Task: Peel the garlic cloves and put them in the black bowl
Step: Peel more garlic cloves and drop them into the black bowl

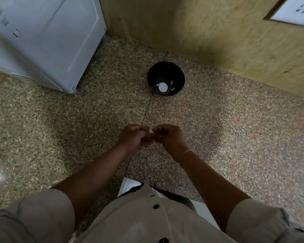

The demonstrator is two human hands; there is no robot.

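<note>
Fingers (140, 128) of left hand (132, 138) and right hand (168, 137) pinch a small pale garlic clove (150, 131) between them, round black bowl (152, 72) at twelve o'clock

No legible text, label or number anywhere.

My left hand (132, 137) & right hand (169, 137) hide most of the garlic clove (150, 131); bits (162, 87) in black bowl (179, 74) too glary to count.
</note>
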